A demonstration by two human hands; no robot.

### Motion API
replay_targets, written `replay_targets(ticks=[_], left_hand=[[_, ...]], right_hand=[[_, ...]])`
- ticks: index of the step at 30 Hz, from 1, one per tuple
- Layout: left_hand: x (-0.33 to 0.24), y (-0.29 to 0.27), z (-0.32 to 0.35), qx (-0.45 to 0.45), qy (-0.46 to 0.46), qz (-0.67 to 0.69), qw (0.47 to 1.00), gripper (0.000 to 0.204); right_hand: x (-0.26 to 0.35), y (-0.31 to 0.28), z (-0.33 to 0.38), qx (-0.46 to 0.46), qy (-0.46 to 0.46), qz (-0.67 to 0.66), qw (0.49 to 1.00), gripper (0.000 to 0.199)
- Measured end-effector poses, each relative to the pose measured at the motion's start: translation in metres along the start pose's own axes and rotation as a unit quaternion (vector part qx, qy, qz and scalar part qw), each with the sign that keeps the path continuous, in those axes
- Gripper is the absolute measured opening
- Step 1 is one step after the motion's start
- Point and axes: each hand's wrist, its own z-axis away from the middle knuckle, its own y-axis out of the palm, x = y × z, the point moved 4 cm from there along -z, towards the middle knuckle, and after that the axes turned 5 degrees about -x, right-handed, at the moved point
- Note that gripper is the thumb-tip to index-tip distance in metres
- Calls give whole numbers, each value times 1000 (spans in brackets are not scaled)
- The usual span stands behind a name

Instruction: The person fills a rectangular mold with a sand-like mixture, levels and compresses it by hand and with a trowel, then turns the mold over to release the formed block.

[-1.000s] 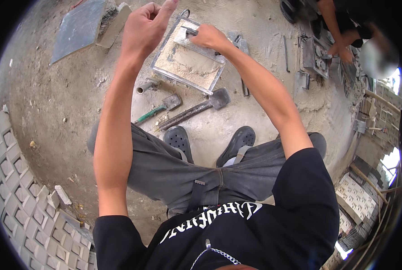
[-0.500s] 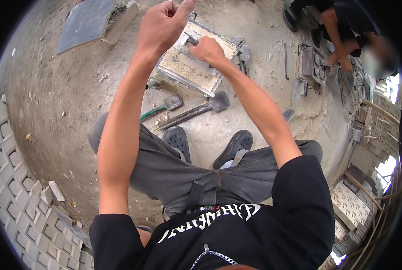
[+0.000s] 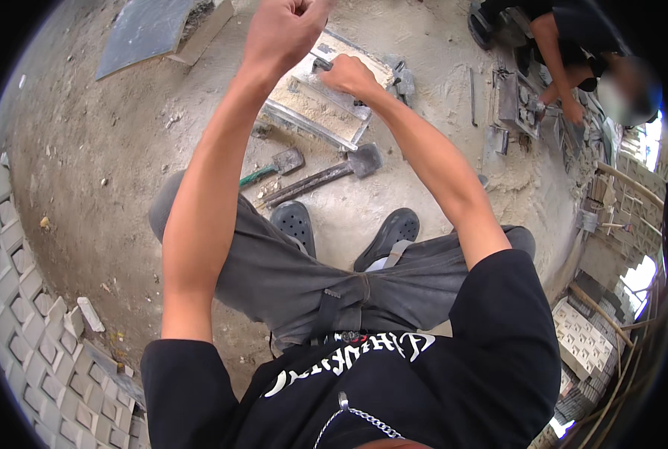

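My left hand (image 3: 285, 36) is raised at the top of the view in a fist; whatever it may hold is hidden. Lower and to its right, my right hand (image 3: 349, 76) is closed on a short dark handle (image 3: 322, 66) above a metal frame (image 3: 311, 126). Pale sandy powder (image 3: 304, 99) covers much of the frame's inside, around a flat piece partly hidden by my hands. Between the frame and my feet lie a hammer with a green handle (image 3: 257, 175) and a larger sledgehammer (image 3: 364, 162).
A grey slab (image 3: 141, 37) leans at the upper left. At the upper right a co-worker's hands (image 3: 569, 111) are at another metal mould (image 3: 515, 105). A thin metal rod (image 3: 473, 96) lies between. Stacked pale blocks (image 3: 19, 277) line the left edge.
My left hand has shifted slightly up and to the right, still in a fist. My right hand has moved a little up with the handle. The hammers have stayed put.
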Motion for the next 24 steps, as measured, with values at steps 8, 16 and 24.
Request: replay_targets(ticks=[8,16,24], left_hand=[[-9,5,0,-4,11,3,1000,50],[-37,13,18,-6,53,18,998,51],[-61,-1,41,-25,84,24,996,51]], right_hand=[[-21,-6,2,-13,14,18,1000,44],[-13,11,0,-6,2,3,1000,39],[-9,14,-10,-36,-48,-7,998,32]])
